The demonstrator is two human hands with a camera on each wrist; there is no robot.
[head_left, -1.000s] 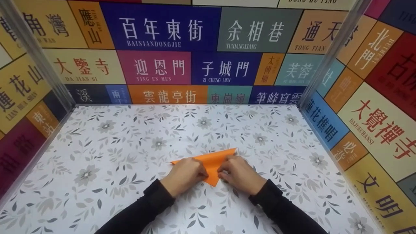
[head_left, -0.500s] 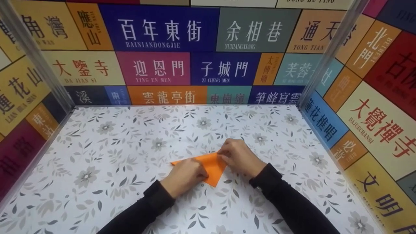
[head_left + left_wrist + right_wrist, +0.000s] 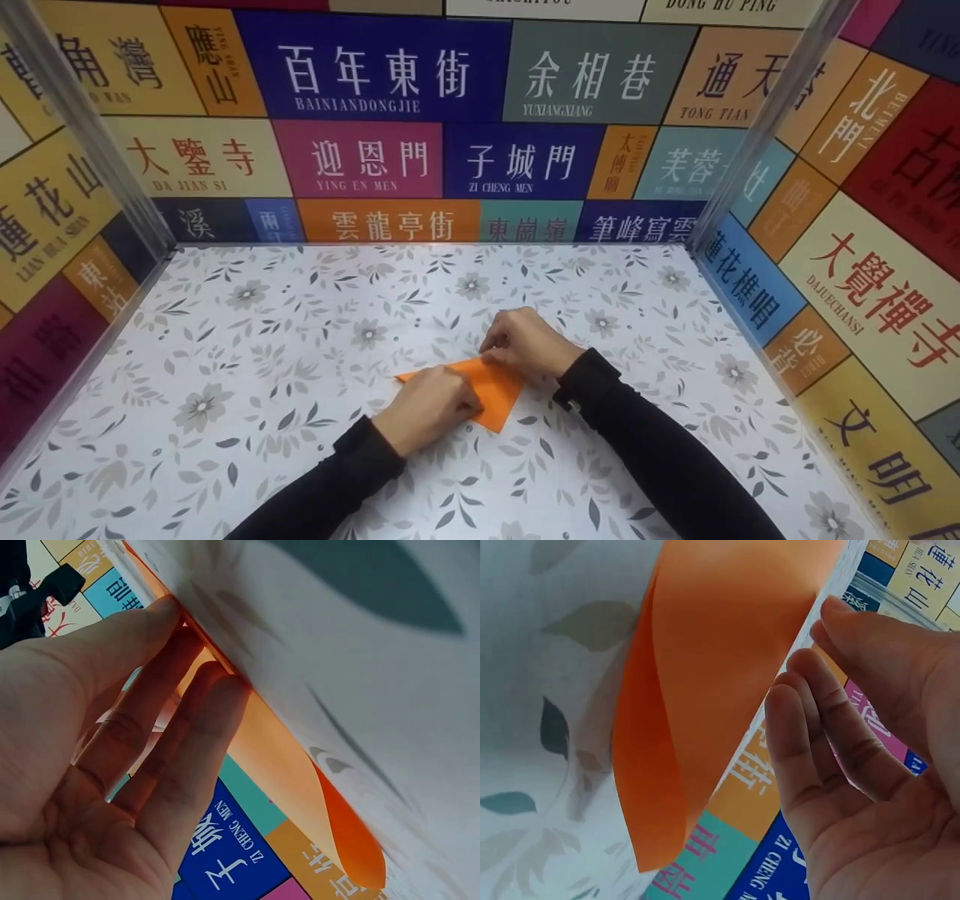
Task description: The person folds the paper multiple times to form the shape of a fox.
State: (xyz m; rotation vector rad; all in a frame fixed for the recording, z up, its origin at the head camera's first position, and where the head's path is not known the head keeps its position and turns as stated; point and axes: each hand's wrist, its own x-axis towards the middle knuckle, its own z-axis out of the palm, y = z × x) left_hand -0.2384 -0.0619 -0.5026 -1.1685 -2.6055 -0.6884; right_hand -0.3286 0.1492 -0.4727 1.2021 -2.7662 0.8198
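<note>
A folded orange sheet of paper (image 3: 499,390) lies on the table, with one corner pointing toward me. My left hand (image 3: 431,401) rests on its left half; in the left wrist view the gently bent fingertips press along the paper (image 3: 281,746). At the far edge of the sheet, the thumb and forefinger of my right hand (image 3: 531,343) come close together. From the right wrist, the paper (image 3: 727,637) curves up in a loose fold, and the fingers (image 3: 791,716) lie along its edge. Exact contact of the right fingertips is hard to make out.
White cloth with grey flowers and leaves covers the table (image 3: 300,315). A back wall (image 3: 367,67) and side walls of coloured panels with Chinese writing enclose it on three sides. Clear posts stand at the back corners.
My right hand has gone from the paper's right side up to its far edge, then leftward along it. The sheet's right-hand tip no longer shows. The left hand stays put.
</note>
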